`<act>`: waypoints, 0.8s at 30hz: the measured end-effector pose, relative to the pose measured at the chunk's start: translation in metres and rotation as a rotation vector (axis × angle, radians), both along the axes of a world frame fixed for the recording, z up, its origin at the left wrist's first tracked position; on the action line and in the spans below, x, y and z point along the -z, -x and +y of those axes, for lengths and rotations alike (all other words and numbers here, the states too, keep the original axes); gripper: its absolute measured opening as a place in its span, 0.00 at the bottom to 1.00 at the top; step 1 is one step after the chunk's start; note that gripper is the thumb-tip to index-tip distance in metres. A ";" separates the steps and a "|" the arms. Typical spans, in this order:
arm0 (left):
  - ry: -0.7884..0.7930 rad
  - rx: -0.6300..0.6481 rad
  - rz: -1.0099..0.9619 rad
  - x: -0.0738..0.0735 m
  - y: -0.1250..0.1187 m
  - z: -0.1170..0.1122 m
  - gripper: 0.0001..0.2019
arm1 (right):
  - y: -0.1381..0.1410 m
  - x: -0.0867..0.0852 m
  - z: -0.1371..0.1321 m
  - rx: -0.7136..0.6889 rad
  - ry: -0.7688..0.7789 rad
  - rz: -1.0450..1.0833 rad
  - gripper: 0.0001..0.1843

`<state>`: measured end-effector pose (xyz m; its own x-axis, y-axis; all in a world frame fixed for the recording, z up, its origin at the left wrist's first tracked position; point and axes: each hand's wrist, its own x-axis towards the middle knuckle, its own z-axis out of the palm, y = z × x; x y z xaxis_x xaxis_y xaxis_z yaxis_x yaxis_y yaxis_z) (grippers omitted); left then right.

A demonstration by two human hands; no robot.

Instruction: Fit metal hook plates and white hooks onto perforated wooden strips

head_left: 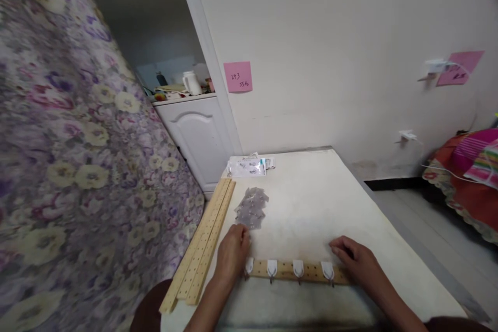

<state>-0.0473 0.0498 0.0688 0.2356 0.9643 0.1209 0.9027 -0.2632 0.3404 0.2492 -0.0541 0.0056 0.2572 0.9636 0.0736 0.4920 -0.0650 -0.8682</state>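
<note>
A pale wooden strip with rows of holes (286, 270) lies crosswise near the front of the white table (319, 202). Several white hooks (299, 268) are fixed along it. My left hand (232, 254) rests on the strip's left end, fingers curled down over it. My right hand (356, 258) lies on the right end with its fingers bent onto the wood. A small heap of clear adhesive hook pads (252, 207) sits just beyond my left hand.
More perforated wooden strips (204, 246) lie along the table's left edge. A hook package (249, 166) is at the far edge by the wall. A floral bedcover (70, 155) fills the left. Pink notes (237, 77) are stuck on the wall; a white cabinet (196, 135) stands behind.
</note>
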 end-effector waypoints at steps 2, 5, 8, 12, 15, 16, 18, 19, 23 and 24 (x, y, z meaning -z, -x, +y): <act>0.022 -0.014 0.050 0.004 0.011 0.013 0.09 | 0.000 0.000 0.000 0.011 -0.009 0.013 0.12; 0.050 -0.024 0.117 0.015 0.010 0.018 0.08 | -0.001 0.002 0.001 0.001 -0.014 0.022 0.13; 0.056 -0.043 0.163 0.023 0.002 0.017 0.08 | -0.003 0.005 0.002 -0.009 0.005 0.016 0.13; 0.041 -0.058 0.166 0.022 0.000 0.016 0.09 | -0.002 0.008 0.003 -0.003 0.007 0.016 0.12; 0.007 -0.046 0.117 0.012 0.001 0.012 0.10 | 0.000 0.005 0.003 -0.001 -0.011 0.033 0.12; -0.012 -0.037 0.104 0.009 0.001 0.010 0.11 | 0.001 0.003 0.003 0.003 -0.018 0.050 0.13; -0.045 -0.003 -0.007 0.003 -0.004 0.008 0.11 | 0.004 -0.001 0.003 0.014 -0.032 0.107 0.13; -0.040 0.021 -0.126 0.001 -0.008 0.007 0.11 | 0.006 -0.004 0.003 0.020 -0.036 0.147 0.14; 0.273 0.081 -0.846 -0.004 -0.042 -0.003 0.11 | 0.018 -0.016 0.001 -0.012 -0.049 0.405 0.17; 0.388 0.080 -0.986 -0.005 -0.053 -0.008 0.11 | 0.022 -0.019 0.001 -0.042 -0.052 0.488 0.18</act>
